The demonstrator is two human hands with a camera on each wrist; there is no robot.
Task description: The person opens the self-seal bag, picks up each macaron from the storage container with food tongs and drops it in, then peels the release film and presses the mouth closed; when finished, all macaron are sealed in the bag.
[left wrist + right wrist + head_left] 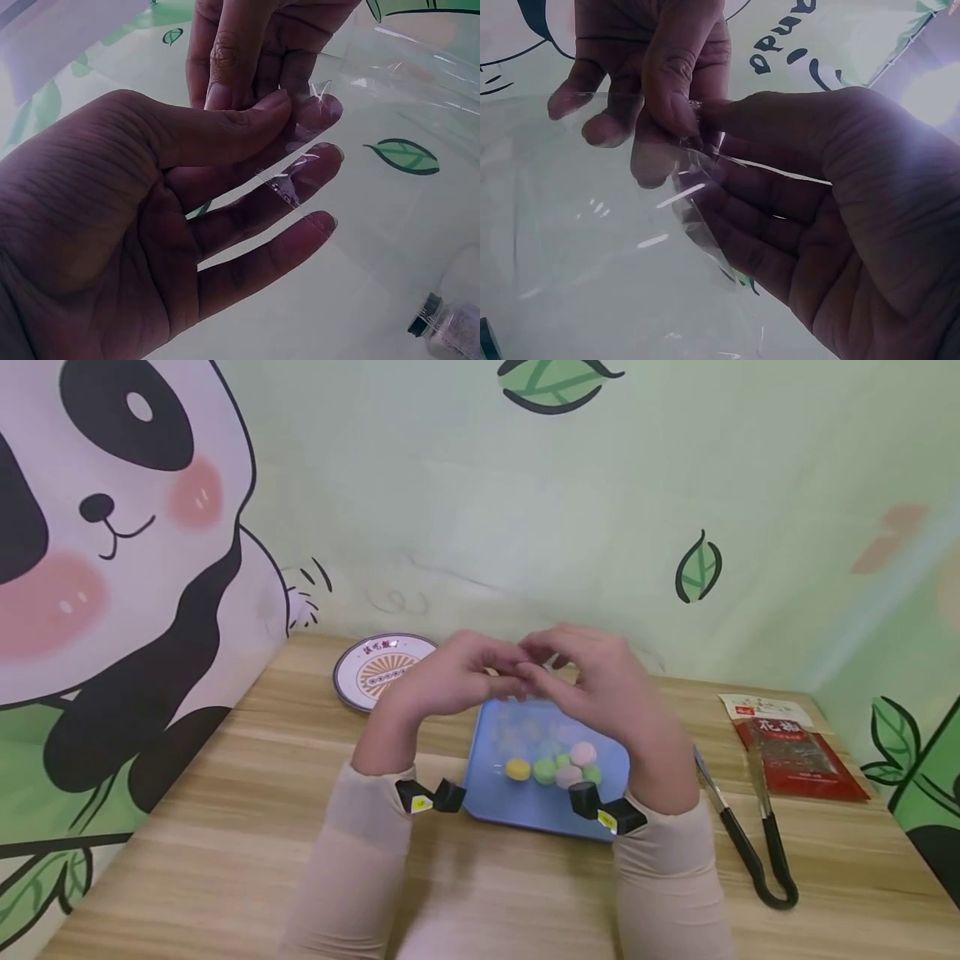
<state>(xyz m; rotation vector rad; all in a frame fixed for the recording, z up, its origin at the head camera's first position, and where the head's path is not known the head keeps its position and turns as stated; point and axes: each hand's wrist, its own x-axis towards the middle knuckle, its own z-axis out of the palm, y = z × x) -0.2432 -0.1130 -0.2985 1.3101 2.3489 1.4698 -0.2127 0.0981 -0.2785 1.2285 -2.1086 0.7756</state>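
Note:
Both hands meet in the air over the blue tray (487,802). My left hand (457,672) pinches a clear plastic film (592,225) between thumb and index finger; its other fingers spread out. My right hand (592,677) pinches the same edge, right beside the left fingertips. The film hangs below the hands, thin and glossy; I cannot tell whether it is a bag or a single sheet. On the tray lie several small round macaron-like pieces, among them a yellow one (517,769), a green one (543,771) and a pink one (582,753).
A white patterned plate (352,677) stands behind the left hand. Right of the tray lie black-handled tongs (776,852) and a red packet (813,768). A small dark-capped jar (454,330) shows low in the left wrist view. Printed cloth walls the table (187,860).

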